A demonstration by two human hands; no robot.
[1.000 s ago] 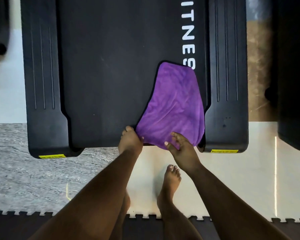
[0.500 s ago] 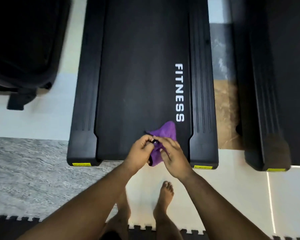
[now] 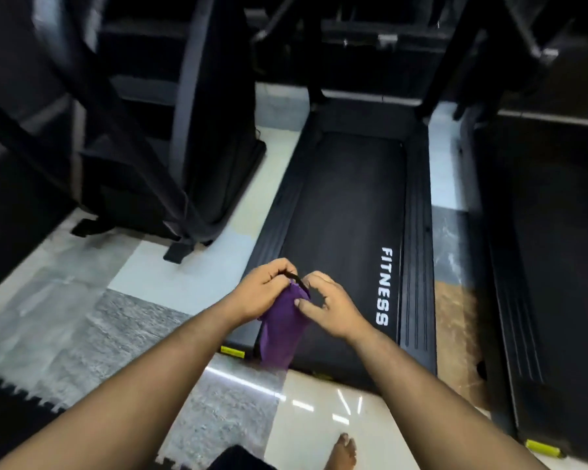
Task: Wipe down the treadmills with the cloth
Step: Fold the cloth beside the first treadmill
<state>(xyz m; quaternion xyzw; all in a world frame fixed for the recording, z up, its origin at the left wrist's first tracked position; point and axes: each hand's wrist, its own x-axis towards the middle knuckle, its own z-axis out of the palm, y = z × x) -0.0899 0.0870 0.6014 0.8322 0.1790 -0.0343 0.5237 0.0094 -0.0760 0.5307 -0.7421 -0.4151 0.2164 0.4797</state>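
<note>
Hands up in front of us, both arms bent inward. Left hand (image 3: 263, 290) has fingers curled, pinching top edge of the purple cloth (image 3: 283, 329); right hand (image 3: 330, 308) pinches same edge w/ thumb + fingers. Cloth bunched, hanging down btwn them, dark trim at top. It's off the belt, over rear end of the treadmill (image 3: 347, 212), "FITNESS" in white on belt.
</note>
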